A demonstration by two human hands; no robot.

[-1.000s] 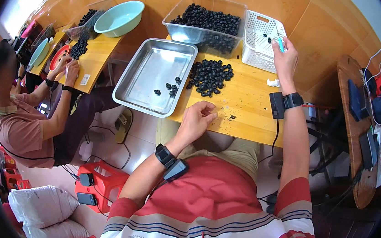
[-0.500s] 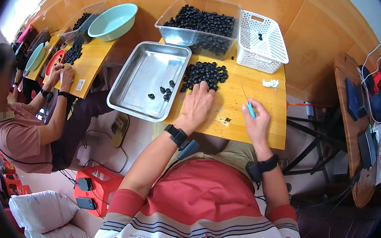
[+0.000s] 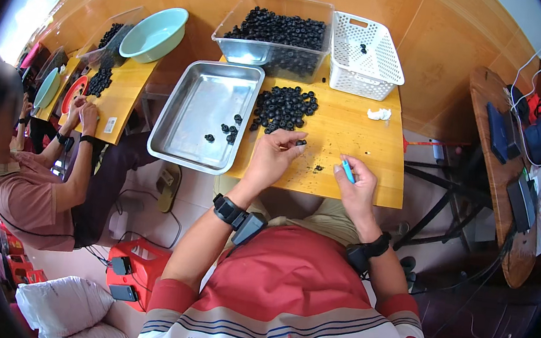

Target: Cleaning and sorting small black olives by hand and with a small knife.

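Observation:
Between the thumb and fingertips of my left hand is a small round black part, held over the wooden table. My right hand is closed around a blue-handled pick, its thin tip pointing toward the far side. Just beyond my left hand lies a pile of similar black parts, which look like small rings or caps. Several more sit in the shallow metal tray on the left. Dark crumbs are scattered on the wood between my hands.
Behind the pile stands a clear bin full of black parts, beside a white perforated basket. A crumpled white tissue lies at the right. At a neighbouring table with a green basin, a person works. A red stool stands lower left.
My left hand has drawn back from the pile toward me, now pinching one black part. My right hand, with the pick, has shifted slightly nearer and left.

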